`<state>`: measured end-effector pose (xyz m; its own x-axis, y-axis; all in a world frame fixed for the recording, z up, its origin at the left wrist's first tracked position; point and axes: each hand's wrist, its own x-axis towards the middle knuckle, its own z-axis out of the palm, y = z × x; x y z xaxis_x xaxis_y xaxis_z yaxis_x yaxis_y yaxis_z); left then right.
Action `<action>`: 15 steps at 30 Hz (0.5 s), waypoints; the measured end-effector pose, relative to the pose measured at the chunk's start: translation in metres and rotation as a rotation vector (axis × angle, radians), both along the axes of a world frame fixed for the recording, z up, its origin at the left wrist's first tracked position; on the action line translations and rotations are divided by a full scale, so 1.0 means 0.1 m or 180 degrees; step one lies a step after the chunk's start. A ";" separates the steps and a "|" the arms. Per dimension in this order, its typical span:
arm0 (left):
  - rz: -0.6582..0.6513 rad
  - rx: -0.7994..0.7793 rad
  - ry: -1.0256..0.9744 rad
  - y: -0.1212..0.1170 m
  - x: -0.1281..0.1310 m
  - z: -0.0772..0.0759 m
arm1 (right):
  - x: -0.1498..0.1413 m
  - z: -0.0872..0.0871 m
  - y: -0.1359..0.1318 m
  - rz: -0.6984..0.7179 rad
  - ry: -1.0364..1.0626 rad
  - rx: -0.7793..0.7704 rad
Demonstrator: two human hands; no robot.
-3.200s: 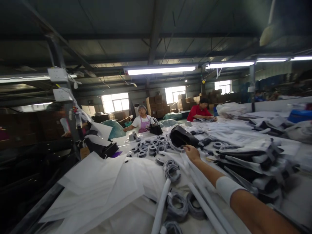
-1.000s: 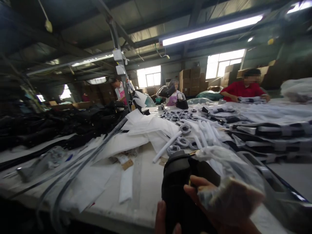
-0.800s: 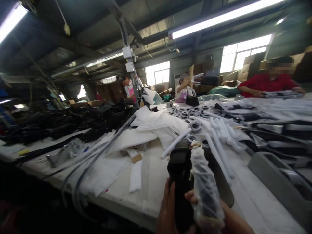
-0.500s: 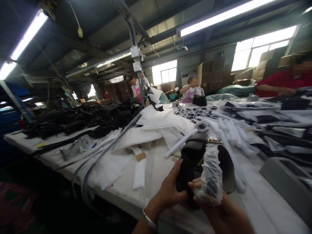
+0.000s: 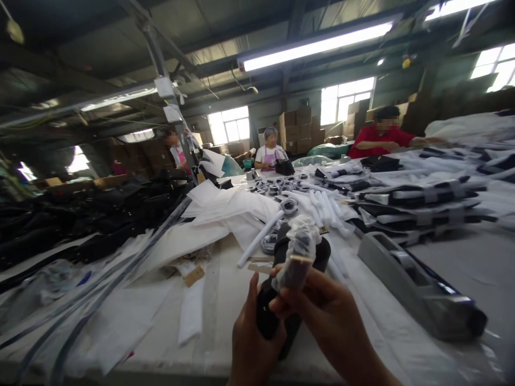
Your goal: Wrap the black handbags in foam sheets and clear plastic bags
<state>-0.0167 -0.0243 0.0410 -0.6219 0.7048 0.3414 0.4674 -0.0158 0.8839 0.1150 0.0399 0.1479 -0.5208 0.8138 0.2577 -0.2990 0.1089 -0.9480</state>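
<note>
A black bag [image 5: 266, 315] with a gold-coloured buckle [image 5: 323, 230] is held up above the table in front of me. Its strap is wrapped in crinkled, see-through white plastic film [image 5: 302, 236]. My left hand [image 5: 255, 335] grips the bag's left side, thumb and fingers closed round it. With its fingers pinched, my right hand [image 5: 328, 308] holds the lower end of the film-wrapped strap. The bag's underside and part of its body are hidden behind my hands.
A grey tape dispenser [image 5: 420, 292] stands to the right. White sheets [image 5: 225, 206], rolled white tubes [image 5: 259, 239] and grey coils [image 5: 273, 187] lie ahead. Black items [image 5: 96, 214] are heaped at left. Across the table are a person in red [image 5: 368, 140] and one in a pink apron [image 5: 269, 154].
My view has swung right, bringing the whole tape dispenser into sight. The bag has turned, and the lower end of the wrapped strap is now raised toward me in my right hand.
</note>
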 end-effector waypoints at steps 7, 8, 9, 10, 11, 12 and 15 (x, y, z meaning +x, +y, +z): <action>0.0114 -0.0065 0.0028 -0.21 -0.13 -0.07 | 0.13 -0.18 0.30 -0.0665 -0.1089 0.0629; 0.0082 -0.0009 0.0044 -0.25 -0.14 -0.09 | 0.15 -0.25 0.24 -0.0518 -0.1124 0.0607; 0.0038 0.0068 0.0039 -0.28 -0.14 -0.11 | 0.17 -0.32 0.16 -0.0347 -0.1161 0.0566; 0.0002 0.0154 0.0000 -0.31 -0.14 -0.12 | 0.18 -0.39 0.08 -0.0196 -0.1211 0.0531; -0.0013 0.0229 -0.0067 -0.34 -0.13 -0.13 | 0.19 -0.47 0.00 -0.0063 -0.1268 0.0513; -0.0018 0.0284 -0.0142 -0.36 -0.12 -0.13 | 0.20 -0.54 -0.07 0.0044 -0.1321 0.0518; -0.0028 0.0208 -0.0280 -0.43 -0.11 -0.07 | 0.15 -0.72 -0.22 0.0239 -0.1414 0.0649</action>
<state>-0.0279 -0.0669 0.0341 -0.6454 0.6884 0.3311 0.3877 -0.0783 0.9185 0.1305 0.0180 0.0759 -0.6718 0.7259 0.1475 0.1152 0.2991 -0.9473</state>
